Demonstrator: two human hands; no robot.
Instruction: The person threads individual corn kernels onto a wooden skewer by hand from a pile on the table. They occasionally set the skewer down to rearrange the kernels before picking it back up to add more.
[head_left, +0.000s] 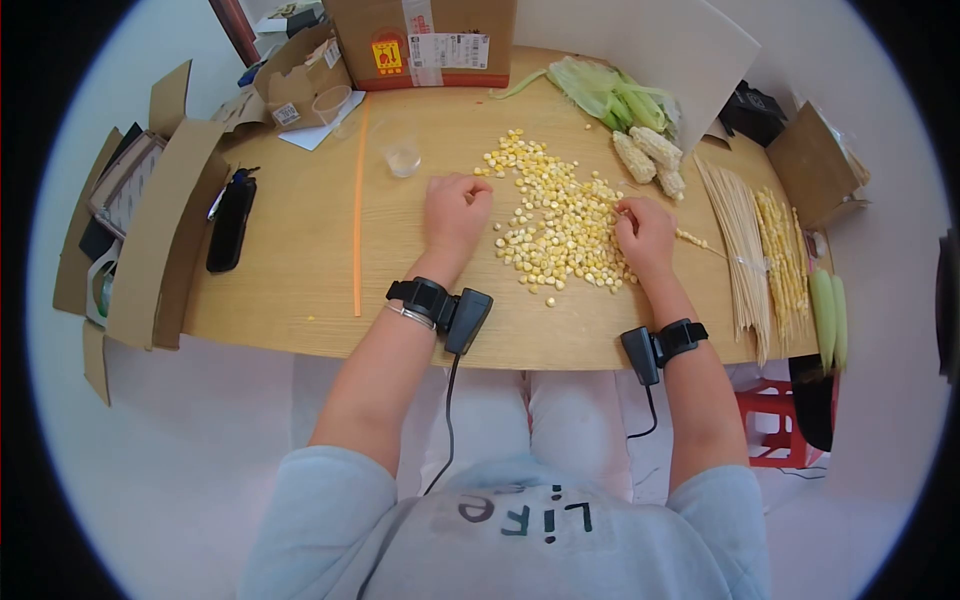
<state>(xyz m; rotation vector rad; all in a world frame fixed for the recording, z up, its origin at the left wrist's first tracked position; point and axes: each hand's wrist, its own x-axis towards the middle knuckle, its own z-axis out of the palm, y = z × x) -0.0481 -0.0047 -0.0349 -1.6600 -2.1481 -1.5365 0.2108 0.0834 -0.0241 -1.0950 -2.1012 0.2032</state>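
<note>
Loose yellow corn kernels (pixel 565 225) are spread over the middle of the wooden table. My left hand (pixel 457 212) is closed at the left edge of the kernels; what its curled fingers hold, if anything, is too small to make out. At the right edge of the kernels, my right hand (pixel 647 235) is closed round a thin skewer (pixel 692 239) with kernels threaded on it, which sticks out to the right. Stripped corn cobs (pixel 655 150) lie behind my right hand. Bare skewers (pixel 738 250) lie to the right, beside a bundle of kernel-filled skewers (pixel 780 260).
Green husks in a bag (pixel 610 90) lie at the back, near a cardboard box (pixel 420 45). A clear cup (pixel 403 158), an orange strip (pixel 360 220) and a black phone (pixel 232 222) are on the left. Pale green cobs (pixel 824 315) lie at the right edge.
</note>
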